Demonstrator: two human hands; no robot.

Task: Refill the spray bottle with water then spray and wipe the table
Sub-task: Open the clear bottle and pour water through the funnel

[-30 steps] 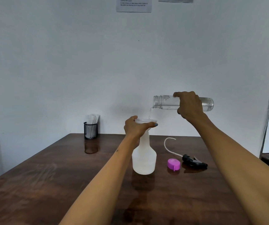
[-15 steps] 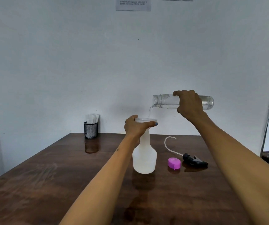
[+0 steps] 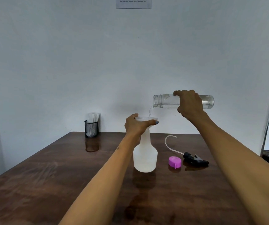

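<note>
Pouring from above, the right hand point(image 3: 189, 103) holds a clear water bottle point(image 3: 166, 101) almost level, its open mouth turned to the left and tipped slightly down. Its fingers point(image 3: 177, 93) curl over the top of the bottle's middle, wrapped round it. A thin stream of water point(image 3: 150, 110) falls from the mouth into a pale funnel point(image 3: 146, 118) that sits in the neck of the spray bottle point(image 3: 145, 157).

The spray bottle is white and cloudy, standing upright on the dark wooden bench point(image 3: 49, 184) near the middle, directly below the water bottle's mouth. The left hand point(image 3: 136, 126) grips the funnel at the rim, thumb on the far side and fingers closed round the near side, one fingertip with a blue nail reaching to the right edge. How full the spray bottle is cannot be told through its cloudy wall.

Just to the right of the spray bottle lies a purple cap point(image 3: 174, 162) on the bench. Beside that, further right, lies the black spray head point(image 3: 195, 159), on its side, with its clear dip tube point(image 3: 168, 142) curving up and away toward the wall. Well apart, at the far left edge of the bench against the white wall point(image 3: 65, 62), stands a black mesh cup point(image 3: 91, 128) holding white papers. A printed sheet point(image 3: 133, 3) is fixed high on the wall, its text too small to read.
</note>
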